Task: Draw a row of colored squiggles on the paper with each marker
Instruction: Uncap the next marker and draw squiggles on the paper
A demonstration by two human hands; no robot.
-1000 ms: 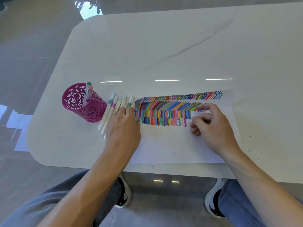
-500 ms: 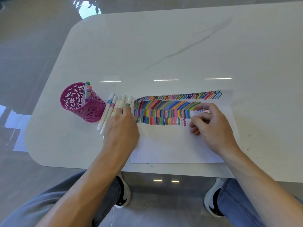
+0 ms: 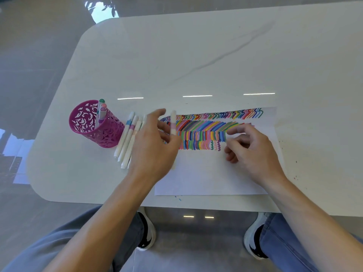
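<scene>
White paper (image 3: 206, 173) lies on the pale table (image 3: 176, 55) in front of me, its near edge close to the table's near edge. Rows of coloured strokes fill its upper part, and a few squiggles (image 3: 215, 145) end the lowest row, just left of my right hand (image 3: 253, 152). That hand rests on the sheet with the fingers loosely curled and grasps nothing; the forefinger points left along the middle row of strokes. My left hand (image 3: 153, 148) is over the paper's left edge and pinches a white marker with a pink band (image 3: 173, 122) between its fingertips. This marker stands nearly upright above the left end of the rows. Just beside that hand, to its left, a bunch of white markers (image 3: 127, 138) lies side by side on the table, partly hidden under my palm. Left of those, touching or nearly so, stands a magenta cut-out pen cup (image 3: 94, 126) with a few markers (image 3: 101, 110) upright inside it.
</scene>
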